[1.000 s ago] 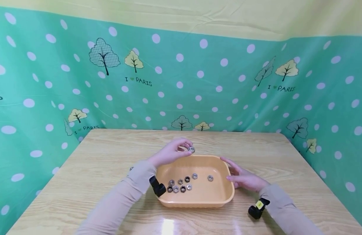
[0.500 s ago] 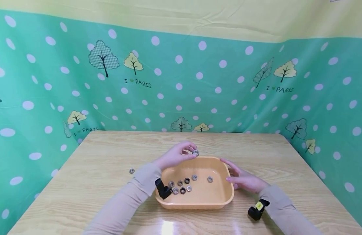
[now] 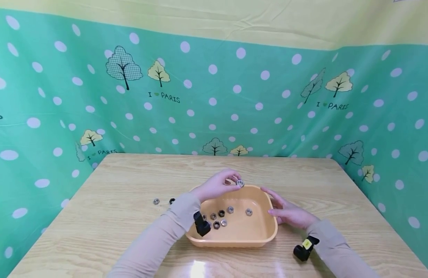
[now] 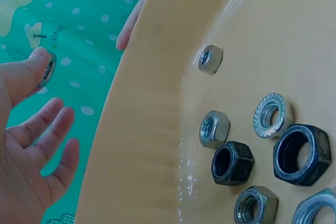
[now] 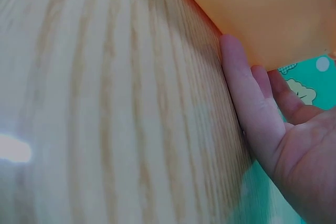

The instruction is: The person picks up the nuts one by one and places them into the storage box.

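Observation:
My left hand (image 3: 215,187) pinches a silvery hex nut (image 3: 239,183) between thumb and index finger, above the far rim of a light orange plastic basin (image 3: 250,231). In the left wrist view the nut (image 4: 50,71) is seen nearly edge-on, with the other fingers spread loosely. My right hand (image 3: 293,213) holds the basin at its right side, thumb at the rim and fingers along the outer wall. The right wrist view shows those fingers (image 5: 244,85) against the wall. Several nuts, silvery and black, lie on the basin floor, among them a large black nut (image 4: 302,155).
On the wooden table (image 3: 95,231), left of the basin, lie a silvery nut (image 3: 156,201) and a black nut (image 3: 172,200), the latter close to the left sleeve. A green dotted curtain (image 3: 214,100) hangs behind the table.
My left hand has moved to the right and slightly nearer along the far rim, carrying the nut. The black nut on the table has come into view. My right hand stays put.

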`<move>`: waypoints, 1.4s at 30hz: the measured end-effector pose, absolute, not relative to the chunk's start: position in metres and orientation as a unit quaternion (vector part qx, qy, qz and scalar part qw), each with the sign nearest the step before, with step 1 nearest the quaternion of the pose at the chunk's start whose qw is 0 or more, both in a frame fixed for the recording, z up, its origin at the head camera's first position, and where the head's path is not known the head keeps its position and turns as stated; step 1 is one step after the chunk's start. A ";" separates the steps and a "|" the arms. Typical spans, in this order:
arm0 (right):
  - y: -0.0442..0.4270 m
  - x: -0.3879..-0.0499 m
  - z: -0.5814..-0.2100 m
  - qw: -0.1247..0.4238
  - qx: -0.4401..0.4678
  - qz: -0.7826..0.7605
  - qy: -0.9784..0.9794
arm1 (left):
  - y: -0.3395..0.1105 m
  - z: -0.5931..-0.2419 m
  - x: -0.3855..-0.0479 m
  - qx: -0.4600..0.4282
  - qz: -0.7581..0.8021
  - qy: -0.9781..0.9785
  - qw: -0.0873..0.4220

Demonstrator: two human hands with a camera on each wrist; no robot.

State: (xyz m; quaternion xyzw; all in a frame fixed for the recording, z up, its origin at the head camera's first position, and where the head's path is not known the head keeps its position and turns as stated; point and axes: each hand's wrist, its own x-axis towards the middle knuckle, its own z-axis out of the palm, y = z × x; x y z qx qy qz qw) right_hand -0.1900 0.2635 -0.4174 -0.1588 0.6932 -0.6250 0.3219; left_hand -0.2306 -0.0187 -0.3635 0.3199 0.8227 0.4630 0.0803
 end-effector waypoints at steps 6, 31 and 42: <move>0.264 -0.191 -0.418 0.326 -0.161 -0.628 0.688 | -0.012 -0.365 -0.231 0.333 0.462 0.818 0.082; 0.266 -0.191 -0.419 0.331 -0.186 -0.634 0.674 | 0.004 -0.380 -0.218 0.399 0.342 0.846 0.092; 0.266 -0.192 -0.419 0.324 -0.184 -0.626 0.685 | 0.008 -0.389 -0.216 0.419 0.302 0.849 0.112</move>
